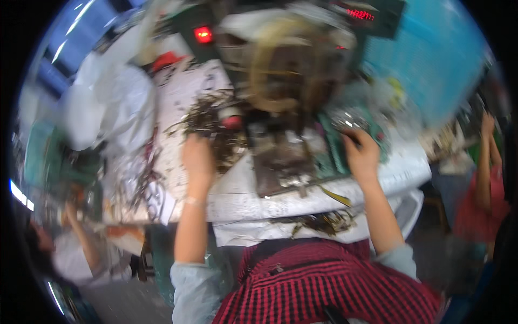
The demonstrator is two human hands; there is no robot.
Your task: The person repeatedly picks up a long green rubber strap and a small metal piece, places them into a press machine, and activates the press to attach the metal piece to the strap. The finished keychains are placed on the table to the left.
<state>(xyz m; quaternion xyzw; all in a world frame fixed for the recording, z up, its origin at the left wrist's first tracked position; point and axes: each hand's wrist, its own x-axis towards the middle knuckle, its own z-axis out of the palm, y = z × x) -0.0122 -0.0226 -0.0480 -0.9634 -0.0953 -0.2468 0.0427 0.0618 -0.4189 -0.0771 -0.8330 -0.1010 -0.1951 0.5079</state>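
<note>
My left hand [197, 155] reaches into a loose pile of thin dark strips [218, 143] on the paper-covered table; motion smears its fingers. Among the strips lies a small white and red cylinder [231, 119]. My right hand [362, 155] is at a green tray [335, 148] with clear shiny pieces [349, 120] in it. Thumb and fingers there curl together, and whatever is between them is too blurred to make out. Between my hands stands a machine [291, 70] with a pale yellowish ring and a dark metal bed [280, 167].
White plastic bags [121, 102] lie at the left. Behind the machine are boxes with a red light [203, 34] and red digits [360, 14]. A light-blue basket [426, 59] stands at far right. More strips [324, 222] rest at the front edge. Other people sit on both sides.
</note>
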